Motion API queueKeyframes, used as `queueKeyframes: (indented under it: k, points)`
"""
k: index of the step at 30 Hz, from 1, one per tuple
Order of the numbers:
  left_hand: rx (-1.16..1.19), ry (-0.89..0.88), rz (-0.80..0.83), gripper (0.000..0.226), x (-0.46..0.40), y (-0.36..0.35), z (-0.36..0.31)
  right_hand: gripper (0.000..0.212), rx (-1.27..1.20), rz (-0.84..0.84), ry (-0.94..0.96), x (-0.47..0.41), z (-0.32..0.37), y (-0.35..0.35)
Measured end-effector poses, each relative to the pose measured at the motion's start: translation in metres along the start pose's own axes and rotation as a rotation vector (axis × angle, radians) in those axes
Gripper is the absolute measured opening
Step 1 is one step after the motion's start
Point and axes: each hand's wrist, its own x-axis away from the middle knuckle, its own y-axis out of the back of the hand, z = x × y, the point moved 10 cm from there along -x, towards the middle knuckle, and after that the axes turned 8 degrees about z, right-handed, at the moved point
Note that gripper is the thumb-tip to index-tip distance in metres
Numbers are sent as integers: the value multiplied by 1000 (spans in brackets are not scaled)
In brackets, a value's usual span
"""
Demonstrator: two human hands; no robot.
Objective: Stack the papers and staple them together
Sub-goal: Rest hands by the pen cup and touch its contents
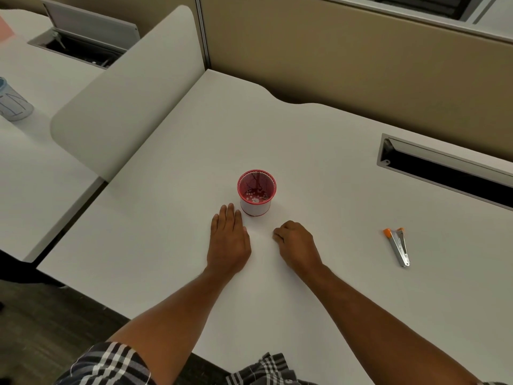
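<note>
My left hand (228, 240) lies flat on the white desk (166, 245), fingers straight, just left of a red mesh cup (256, 191). My right hand (297, 244) rests on the desk in front of the cup with its fingers curled under; nothing shows in its grip. A small silver stapler (398, 245) with orange ends lies on the desk well to the right of both hands, untouched. No sheet of paper stands out from the white desk surface.
A cable slot with an open metal flap (444, 170) runs along the desk's far right. A white divider panel (125, 107) stands at the left, with a neighbouring desk and a pale cup (12, 102) beyond it. A beige partition closes the back.
</note>
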Motion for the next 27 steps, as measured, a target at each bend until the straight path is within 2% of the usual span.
queueKeyframes:
  k: [15, 22, 25, 27]
  points:
    - [8, -13, -21, 53, 2, 3, -1, 26, 73, 40, -27, -10, 7, -3]
    - [15, -24, -33, 52, 2, 5, -2, 21, 204, 86, 4, -8, 13, -12]
    - [15, -25, -23, 51, 2, 4, -2, 16, 132, 126, -52, -11, 5, -13]
    - [16, -21, -19, 50, 2, 4, -2, 13, 25, 94, -106, -13, -3, -5]
